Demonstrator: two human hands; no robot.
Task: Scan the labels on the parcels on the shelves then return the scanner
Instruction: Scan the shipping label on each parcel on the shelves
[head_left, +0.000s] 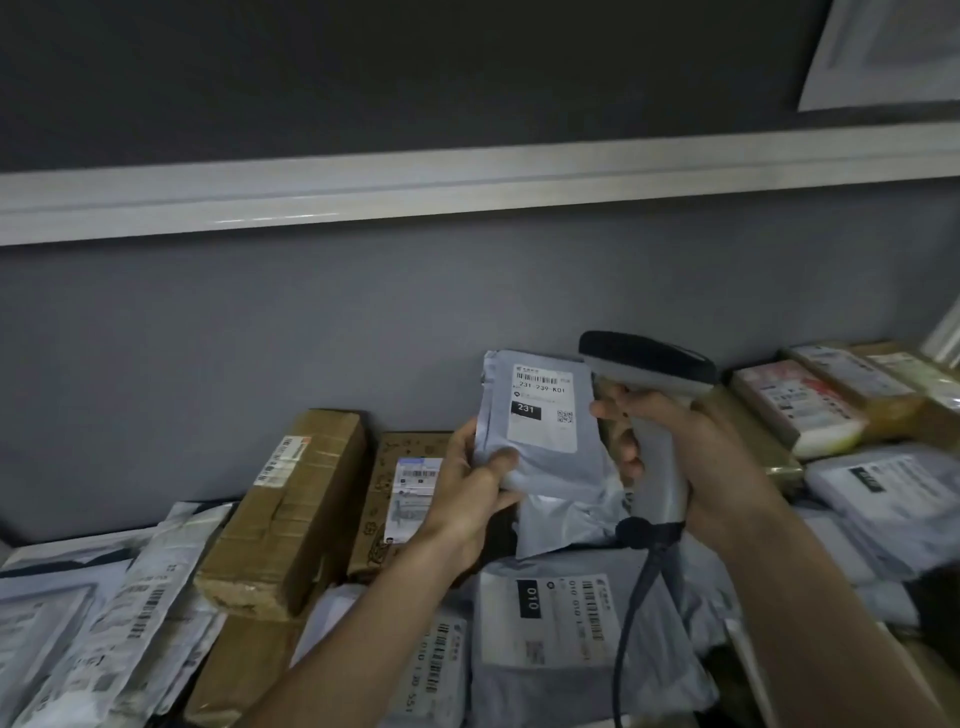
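My left hand (470, 493) holds a grey plastic mailer parcel (540, 462) upright above the shelf, its white label (545, 408) marked 231 turned toward me. My right hand (691, 457) grips the handle of a grey barcode scanner (654, 395) with a black head, just right of the parcel. The scanner's head sits level with the top of the label and its dark cable (631, 613) hangs down from the handle base. Many more parcels lie on the shelf below.
A long brown box (291, 504) and a printed carton (405, 493) stand left of the held parcel. A grey mailer marked 010 (561, 623) lies under my hands. Stacked parcels (810, 405) fill the right. An upper shelf rail (467, 182) runs overhead.
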